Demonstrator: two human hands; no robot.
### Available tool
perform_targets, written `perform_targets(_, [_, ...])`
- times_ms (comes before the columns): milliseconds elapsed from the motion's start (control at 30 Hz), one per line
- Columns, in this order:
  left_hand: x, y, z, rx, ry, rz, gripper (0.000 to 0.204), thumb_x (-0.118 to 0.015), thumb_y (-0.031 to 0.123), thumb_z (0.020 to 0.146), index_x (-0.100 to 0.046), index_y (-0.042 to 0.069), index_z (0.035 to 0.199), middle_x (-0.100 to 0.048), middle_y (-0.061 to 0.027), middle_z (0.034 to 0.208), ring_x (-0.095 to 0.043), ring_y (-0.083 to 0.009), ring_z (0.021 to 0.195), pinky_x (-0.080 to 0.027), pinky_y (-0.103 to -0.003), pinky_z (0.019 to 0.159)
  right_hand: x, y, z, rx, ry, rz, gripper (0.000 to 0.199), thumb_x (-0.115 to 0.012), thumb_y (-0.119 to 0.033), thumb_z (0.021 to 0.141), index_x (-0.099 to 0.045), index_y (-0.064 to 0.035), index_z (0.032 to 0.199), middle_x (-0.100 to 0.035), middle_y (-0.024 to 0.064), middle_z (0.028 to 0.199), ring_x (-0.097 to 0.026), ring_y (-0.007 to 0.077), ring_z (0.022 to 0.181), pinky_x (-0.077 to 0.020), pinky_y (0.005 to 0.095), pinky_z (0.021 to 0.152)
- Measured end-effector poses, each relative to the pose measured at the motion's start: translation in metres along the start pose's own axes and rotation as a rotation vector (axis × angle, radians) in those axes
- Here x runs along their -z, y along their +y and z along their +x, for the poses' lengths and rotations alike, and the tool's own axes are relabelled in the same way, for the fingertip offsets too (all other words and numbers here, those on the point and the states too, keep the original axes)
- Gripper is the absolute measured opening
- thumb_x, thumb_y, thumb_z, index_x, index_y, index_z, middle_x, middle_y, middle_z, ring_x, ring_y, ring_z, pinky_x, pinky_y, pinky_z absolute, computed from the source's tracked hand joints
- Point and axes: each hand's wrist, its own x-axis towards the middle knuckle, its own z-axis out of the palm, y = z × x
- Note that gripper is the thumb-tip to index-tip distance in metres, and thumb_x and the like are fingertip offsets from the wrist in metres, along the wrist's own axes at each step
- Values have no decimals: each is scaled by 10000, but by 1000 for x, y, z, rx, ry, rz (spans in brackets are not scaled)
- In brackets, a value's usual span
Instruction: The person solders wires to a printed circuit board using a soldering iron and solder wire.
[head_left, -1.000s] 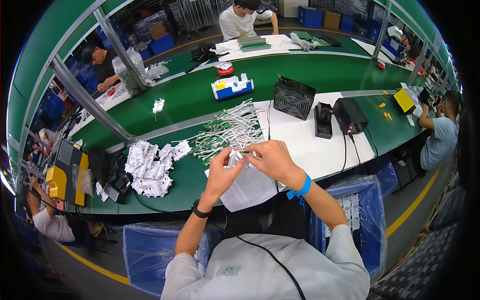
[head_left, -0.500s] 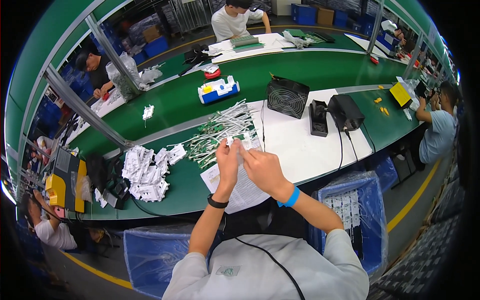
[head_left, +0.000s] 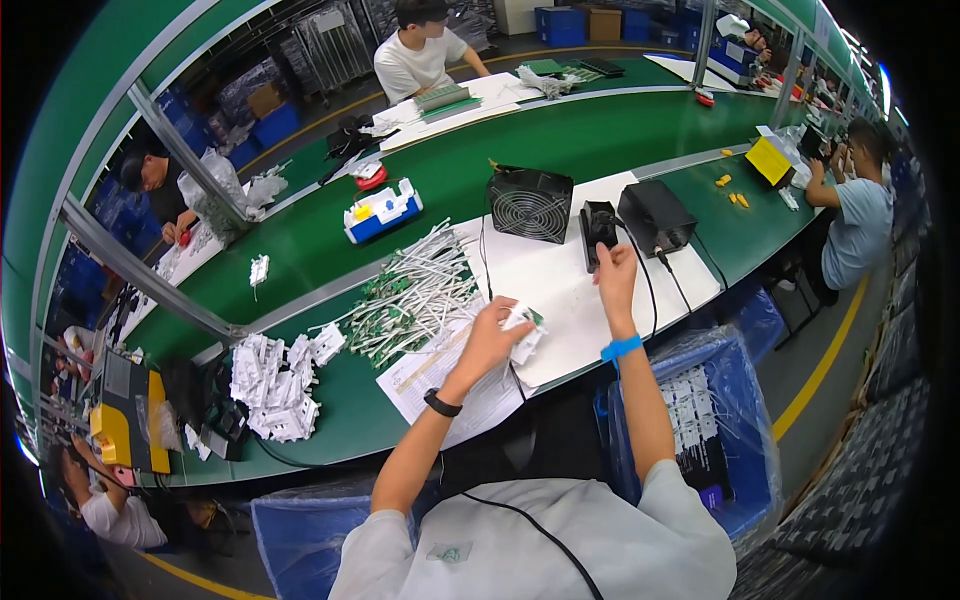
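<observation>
My left hand (head_left: 486, 342) grips a white plastic housing (head_left: 527, 345) with a bit of green on it, held over the near part of the white board (head_left: 555, 295). My right hand (head_left: 616, 275) is at the near end of a narrow black holder (head_left: 598, 222). Its fingertips are pressed together there; what they hold, if anything, is too small to make out. Just right of the holder sits a black box (head_left: 657, 216) with cables. A black fan (head_left: 530, 204) stands behind the white board. Left of it lies a heap of green circuit boards with white wires (head_left: 410, 295).
White housings (head_left: 272, 385) are piled on the left of the green bench. A printed sheet (head_left: 450, 385) lies at the front edge. A blue-and-white holder (head_left: 383, 212) stands farther back. A lined blue bin (head_left: 745, 430) is below right; co-workers sit around.
My hands have parted. The left moved right with the white housing over the board; the right let go of the housing and reached forward right to the black holder. The view shifted slightly.
</observation>
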Motion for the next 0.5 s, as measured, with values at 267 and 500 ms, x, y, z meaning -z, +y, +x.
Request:
perform_targets(267, [-35,-8,27,-107,-58,324,501,-805,277,831,-685,-18,1218,-700,-236,1096,-683,-348,1033,-526,-388,922,7,2,68,487,-4,-650,212,-733,-128,901,-678,-42,1087,-721,213,934,-696,406,853,-547,428,753])
perform_targets(500, [-44,-18,45,-227,16,611,490,-713,346,903,-682,44,1288,-595,-185,1071,-574,-352,1041,-479,-426,910,6,13,63,679,33,-639,130,-725,-110,909,-670,-24,990,-699,192,873,-689,393,805,-549,427,707])
